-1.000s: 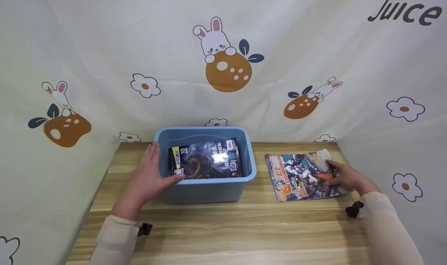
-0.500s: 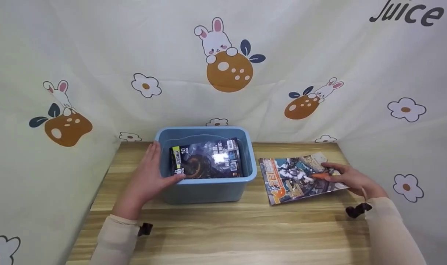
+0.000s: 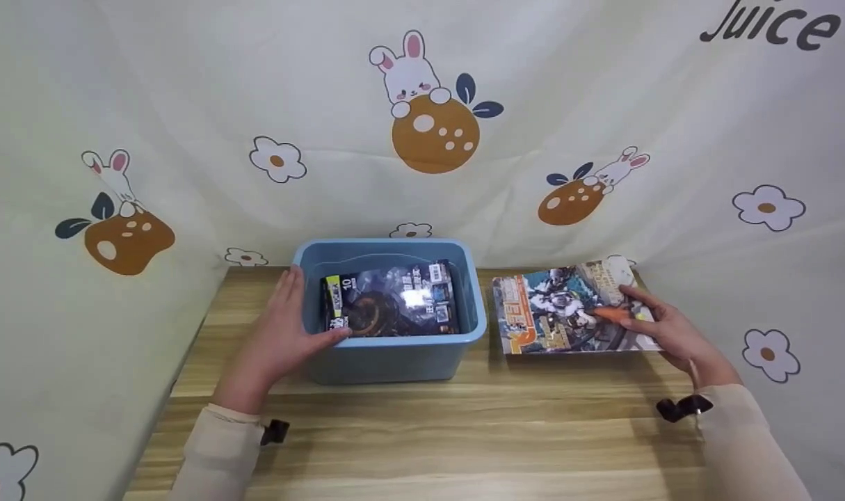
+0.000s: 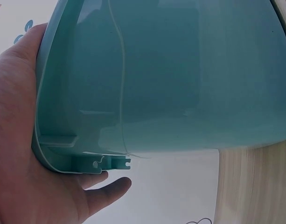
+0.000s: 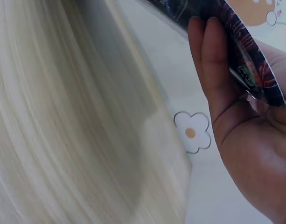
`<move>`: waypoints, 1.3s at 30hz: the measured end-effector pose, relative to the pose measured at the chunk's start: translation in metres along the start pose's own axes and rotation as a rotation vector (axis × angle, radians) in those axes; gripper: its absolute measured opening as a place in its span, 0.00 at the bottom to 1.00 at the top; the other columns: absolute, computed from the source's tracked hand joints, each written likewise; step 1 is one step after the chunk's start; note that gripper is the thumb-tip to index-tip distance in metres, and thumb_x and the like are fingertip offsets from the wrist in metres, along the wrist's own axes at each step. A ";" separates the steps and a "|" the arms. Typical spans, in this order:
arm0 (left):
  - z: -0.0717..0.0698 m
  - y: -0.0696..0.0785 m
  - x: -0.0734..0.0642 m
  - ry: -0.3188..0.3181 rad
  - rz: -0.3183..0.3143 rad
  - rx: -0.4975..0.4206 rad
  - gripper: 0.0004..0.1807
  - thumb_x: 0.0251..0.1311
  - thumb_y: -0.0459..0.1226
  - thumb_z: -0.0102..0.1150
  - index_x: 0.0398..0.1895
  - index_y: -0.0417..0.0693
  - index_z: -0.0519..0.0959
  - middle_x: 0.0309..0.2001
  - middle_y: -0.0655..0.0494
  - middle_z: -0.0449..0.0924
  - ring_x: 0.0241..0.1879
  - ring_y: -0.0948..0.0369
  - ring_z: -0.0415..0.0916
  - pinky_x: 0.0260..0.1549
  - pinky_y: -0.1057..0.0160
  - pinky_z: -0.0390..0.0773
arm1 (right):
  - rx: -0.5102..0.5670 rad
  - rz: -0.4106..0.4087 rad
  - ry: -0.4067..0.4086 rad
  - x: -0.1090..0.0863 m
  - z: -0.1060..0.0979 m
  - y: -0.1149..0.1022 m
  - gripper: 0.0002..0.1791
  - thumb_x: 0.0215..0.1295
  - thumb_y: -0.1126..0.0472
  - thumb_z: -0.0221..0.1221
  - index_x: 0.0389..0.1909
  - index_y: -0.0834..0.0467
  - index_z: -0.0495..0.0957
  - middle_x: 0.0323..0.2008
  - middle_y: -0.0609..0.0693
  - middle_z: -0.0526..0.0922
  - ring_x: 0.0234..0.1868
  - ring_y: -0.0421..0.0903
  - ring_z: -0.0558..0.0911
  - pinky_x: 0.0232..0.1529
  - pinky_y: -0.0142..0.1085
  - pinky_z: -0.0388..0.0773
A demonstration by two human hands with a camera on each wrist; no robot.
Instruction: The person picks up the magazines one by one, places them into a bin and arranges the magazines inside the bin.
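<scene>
A blue plastic bin (image 3: 387,365) stands near the back of the table, with a dark-covered magazine (image 3: 394,299) lying face up inside. My left hand (image 3: 272,334) holds the bin's near left corner, thumb over the front rim and fingers along the left side. In the left wrist view the bin's wall (image 4: 161,74) fills most of the picture. To the bin's right, my right hand (image 3: 672,334) grips a colourful magazine (image 3: 561,306) by its right edge, thumb on top and fingers (image 5: 215,51) underneath. The magazine is raised above the table.
The wood-grain table (image 3: 422,431) runs back to a pale curtain (image 3: 311,83) printed with rabbits, oranges and flowers. More of this curtain closes in both sides. A black wrist mount (image 3: 276,431) sits at the left cuff, another black mount (image 3: 683,408) at the right.
My right hand has lifted the colourful magazine from the table, drawing it slightly left and nearer, then raising it. The left hand and the bin have stayed in place.
</scene>
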State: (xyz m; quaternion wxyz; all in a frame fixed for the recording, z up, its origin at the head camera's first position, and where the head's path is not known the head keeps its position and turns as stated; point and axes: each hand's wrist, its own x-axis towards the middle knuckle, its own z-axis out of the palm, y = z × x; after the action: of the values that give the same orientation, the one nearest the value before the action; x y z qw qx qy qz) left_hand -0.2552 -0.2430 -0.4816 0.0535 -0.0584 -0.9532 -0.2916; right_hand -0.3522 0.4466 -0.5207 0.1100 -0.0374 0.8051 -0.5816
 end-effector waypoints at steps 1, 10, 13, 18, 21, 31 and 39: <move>0.000 0.000 0.000 -0.001 -0.002 -0.001 0.83 0.53 0.83 0.63 0.91 0.38 0.33 0.90 0.37 0.31 0.89 0.38 0.32 0.80 0.29 0.50 | 0.011 -0.004 0.010 -0.002 0.001 -0.003 0.48 0.77 0.61 0.70 0.90 0.50 0.56 0.91 0.61 0.33 0.85 0.64 0.45 0.47 0.23 0.76; -0.002 0.001 -0.001 -0.001 0.008 -0.001 0.82 0.56 0.81 0.64 0.90 0.37 0.33 0.90 0.36 0.31 0.89 0.37 0.32 0.80 0.28 0.50 | 0.223 -0.099 0.085 -0.010 0.014 -0.033 0.45 0.78 0.68 0.68 0.89 0.47 0.60 0.77 0.55 0.64 0.62 0.41 0.81 0.58 0.29 0.84; -0.003 0.002 0.000 -0.002 0.007 0.002 0.82 0.56 0.81 0.64 0.90 0.37 0.33 0.90 0.36 0.31 0.88 0.37 0.33 0.80 0.28 0.50 | 0.276 -0.122 0.094 -0.011 0.017 -0.042 0.44 0.78 0.69 0.67 0.89 0.46 0.61 0.75 0.52 0.65 0.58 0.40 0.85 0.54 0.31 0.87; -0.001 0.001 0.000 0.013 0.020 -0.008 0.80 0.58 0.76 0.69 0.90 0.34 0.36 0.90 0.34 0.33 0.89 0.37 0.33 0.82 0.31 0.48 | 0.293 -0.161 0.103 -0.011 0.025 -0.058 0.44 0.78 0.70 0.66 0.89 0.46 0.61 0.85 0.61 0.51 0.62 0.39 0.81 0.56 0.30 0.86; -0.001 0.001 0.000 0.024 0.033 -0.012 0.78 0.59 0.74 0.71 0.89 0.32 0.38 0.89 0.32 0.36 0.88 0.36 0.34 0.82 0.32 0.48 | 0.338 -0.184 0.096 -0.012 0.030 -0.067 0.44 0.78 0.72 0.65 0.88 0.46 0.62 0.86 0.62 0.50 0.64 0.40 0.80 0.57 0.31 0.86; -0.001 0.000 0.000 0.012 0.019 -0.001 0.81 0.56 0.80 0.66 0.90 0.35 0.35 0.90 0.36 0.32 0.89 0.38 0.32 0.82 0.31 0.48 | 0.414 -0.241 0.099 -0.009 0.052 -0.090 0.44 0.75 0.77 0.64 0.86 0.47 0.66 0.73 0.50 0.66 0.63 0.46 0.80 0.56 0.33 0.87; 0.000 0.000 0.001 0.012 0.020 0.001 0.82 0.55 0.80 0.66 0.90 0.34 0.36 0.90 0.35 0.32 0.89 0.37 0.33 0.83 0.33 0.46 | 0.382 -0.300 0.077 -0.002 0.076 -0.103 0.45 0.74 0.79 0.63 0.87 0.52 0.64 0.73 0.54 0.68 0.61 0.46 0.83 0.55 0.34 0.88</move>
State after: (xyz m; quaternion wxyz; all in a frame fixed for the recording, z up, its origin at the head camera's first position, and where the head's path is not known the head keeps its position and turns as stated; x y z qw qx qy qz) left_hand -0.2558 -0.2430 -0.4818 0.0621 -0.0660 -0.9524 -0.2911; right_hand -0.3403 0.3438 -0.4456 -0.0031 -0.1129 0.6694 -0.7342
